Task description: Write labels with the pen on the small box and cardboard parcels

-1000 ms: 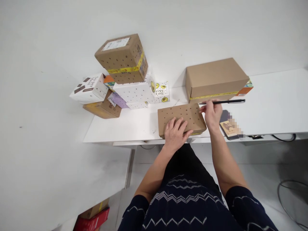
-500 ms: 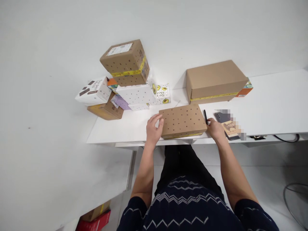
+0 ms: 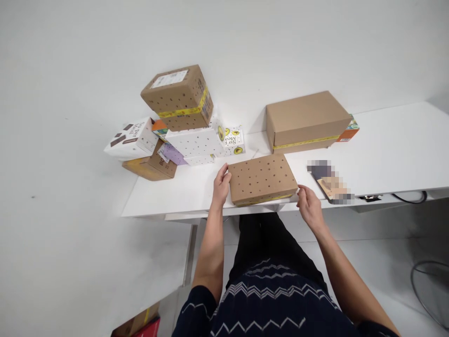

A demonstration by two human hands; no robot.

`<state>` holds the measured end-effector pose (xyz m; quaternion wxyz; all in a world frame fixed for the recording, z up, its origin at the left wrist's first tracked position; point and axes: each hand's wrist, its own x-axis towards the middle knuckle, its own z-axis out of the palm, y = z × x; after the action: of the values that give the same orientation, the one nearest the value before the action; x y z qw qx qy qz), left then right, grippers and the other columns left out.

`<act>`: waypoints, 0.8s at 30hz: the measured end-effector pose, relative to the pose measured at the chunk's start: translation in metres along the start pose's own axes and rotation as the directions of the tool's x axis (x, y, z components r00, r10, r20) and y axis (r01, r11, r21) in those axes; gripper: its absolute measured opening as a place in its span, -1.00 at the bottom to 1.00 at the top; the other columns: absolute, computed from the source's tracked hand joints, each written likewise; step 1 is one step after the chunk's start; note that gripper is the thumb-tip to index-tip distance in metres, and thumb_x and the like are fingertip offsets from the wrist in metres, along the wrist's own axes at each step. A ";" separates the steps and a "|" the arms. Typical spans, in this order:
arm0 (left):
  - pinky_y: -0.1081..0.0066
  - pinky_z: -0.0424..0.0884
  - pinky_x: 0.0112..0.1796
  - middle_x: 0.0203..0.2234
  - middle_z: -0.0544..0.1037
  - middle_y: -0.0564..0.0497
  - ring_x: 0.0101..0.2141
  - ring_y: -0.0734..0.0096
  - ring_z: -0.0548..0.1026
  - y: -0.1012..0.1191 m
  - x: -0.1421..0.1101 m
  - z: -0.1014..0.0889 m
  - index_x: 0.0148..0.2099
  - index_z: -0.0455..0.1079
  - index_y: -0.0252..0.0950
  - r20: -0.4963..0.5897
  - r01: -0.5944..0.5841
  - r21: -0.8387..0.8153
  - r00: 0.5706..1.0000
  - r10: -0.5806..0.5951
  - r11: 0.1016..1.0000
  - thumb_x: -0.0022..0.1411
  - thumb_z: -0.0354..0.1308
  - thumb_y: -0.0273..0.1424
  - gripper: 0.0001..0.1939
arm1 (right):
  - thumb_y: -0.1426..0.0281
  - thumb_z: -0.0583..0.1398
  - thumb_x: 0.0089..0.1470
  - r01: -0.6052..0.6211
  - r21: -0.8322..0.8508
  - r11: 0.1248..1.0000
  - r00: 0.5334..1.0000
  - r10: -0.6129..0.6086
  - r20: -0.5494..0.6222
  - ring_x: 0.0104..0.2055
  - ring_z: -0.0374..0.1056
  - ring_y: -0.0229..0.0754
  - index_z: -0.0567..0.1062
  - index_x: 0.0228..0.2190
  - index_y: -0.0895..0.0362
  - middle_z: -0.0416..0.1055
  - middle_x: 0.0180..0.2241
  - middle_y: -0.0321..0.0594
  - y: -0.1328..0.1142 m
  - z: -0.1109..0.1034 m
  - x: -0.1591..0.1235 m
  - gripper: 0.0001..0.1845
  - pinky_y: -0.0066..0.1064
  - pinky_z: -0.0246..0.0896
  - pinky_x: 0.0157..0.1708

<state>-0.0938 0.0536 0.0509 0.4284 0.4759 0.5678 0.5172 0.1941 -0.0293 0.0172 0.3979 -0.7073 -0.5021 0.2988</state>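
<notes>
A brown cardboard box (image 3: 263, 178) printed with small dark marks lies near the table's front edge, with yellow tape along its front side. My left hand (image 3: 220, 187) grips its left end, fingers at the back corner and thumb lower down. At the box's right front corner is my right hand (image 3: 309, 206), its fingers curled and pinched together. Whatever those fingers hold, if anything, is hidden. The slim black tool seen earlier by that hand does not show now.
Several boxes are stacked at the left, a taped brown carton (image 3: 177, 100) on top. A larger plain carton (image 3: 308, 119) stands at the back, with an orange box (image 3: 345, 133) behind it. A partly blurred phone (image 3: 321, 182) lies on the white table (image 3: 393, 154) to the right.
My left hand has closed in against the box's left end. My right hand has shifted down toward the box's front corner, and the black tool has gone from sight. The view has shifted slightly.
</notes>
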 end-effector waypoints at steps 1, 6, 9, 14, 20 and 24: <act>0.24 0.29 0.14 0.25 0.27 -0.13 0.24 0.17 0.24 -0.002 -0.004 0.000 0.22 0.27 -0.20 -0.019 0.017 -0.010 1.000 -0.018 1.000 0.22 0.15 -0.16 -0.45 | 0.01 -0.12 0.23 -0.006 0.046 0.999 1.000 0.004 0.026 -0.47 0.36 -0.14 0.41 -0.02 0.13 0.46 -0.22 -0.04 0.000 0.003 -0.005 -0.41 -0.25 0.30 -0.39; 0.16 0.37 0.08 0.16 0.40 -0.15 0.18 0.09 0.33 -0.016 -0.040 -0.006 0.15 0.36 -0.23 0.039 0.155 -0.129 0.988 -0.151 0.979 0.24 0.03 0.06 -0.39 | -0.10 -0.19 0.21 -0.021 0.095 0.995 0.990 0.007 0.142 -0.37 0.39 -0.07 0.47 -0.15 0.11 0.48 -0.29 -0.06 -0.007 0.012 -0.013 -0.31 -0.23 0.35 -0.37; 0.16 0.34 0.11 0.11 0.45 -0.13 0.17 0.13 0.35 -0.019 -0.058 -0.011 0.14 0.37 -0.25 0.034 0.209 -0.214 0.978 -0.207 0.954 0.26 -0.03 0.08 -0.38 | -0.09 -0.16 0.21 0.042 0.087 0.995 0.985 -0.055 0.162 -0.14 0.40 0.02 0.48 -0.12 0.07 0.46 -0.12 -0.02 -0.016 0.011 -0.014 -0.35 -0.16 0.36 -0.20; 0.20 0.37 0.09 0.20 0.36 -0.03 0.20 0.15 0.30 0.001 -0.069 -0.010 0.26 0.22 -0.11 0.027 0.112 -0.277 0.994 -0.109 0.954 0.27 -0.06 0.08 -0.37 | -0.08 -0.06 0.18 0.098 0.337 0.936 0.966 -0.171 0.192 0.16 0.25 0.01 0.28 0.13 0.03 0.27 0.17 -0.02 -0.035 0.011 -0.010 -0.35 -0.13 0.31 0.01; 0.27 0.43 0.02 0.36 0.04 0.00 0.23 0.17 0.26 0.036 -0.070 0.018 0.38 -0.09 0.05 0.206 -0.127 -0.069 0.969 0.139 0.989 0.26 -0.23 0.18 -0.27 | -0.04 -0.03 0.11 0.031 0.589 0.808 0.997 0.019 -0.078 0.09 0.34 0.00 0.22 0.10 0.02 0.31 0.10 -0.01 -0.066 -0.009 0.029 -0.37 -0.29 0.44 -0.28; 0.21 0.37 0.08 0.37 -0.01 -0.06 0.24 0.14 0.24 0.037 -0.073 0.027 0.35 0.03 -0.03 0.283 -0.180 0.027 0.945 0.165 0.983 0.27 -0.20 0.16 -0.29 | 0.04 -0.06 0.13 0.137 0.648 0.750 0.953 0.078 -0.291 0.01 0.38 -0.05 0.26 0.03 0.10 0.26 0.10 0.07 -0.084 -0.053 0.080 -0.45 -0.33 0.40 -0.29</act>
<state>-0.0503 -0.0132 0.0844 0.4447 0.6030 0.4712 0.4653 0.2233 0.0477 0.1140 0.6982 -0.5495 -0.3086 0.3397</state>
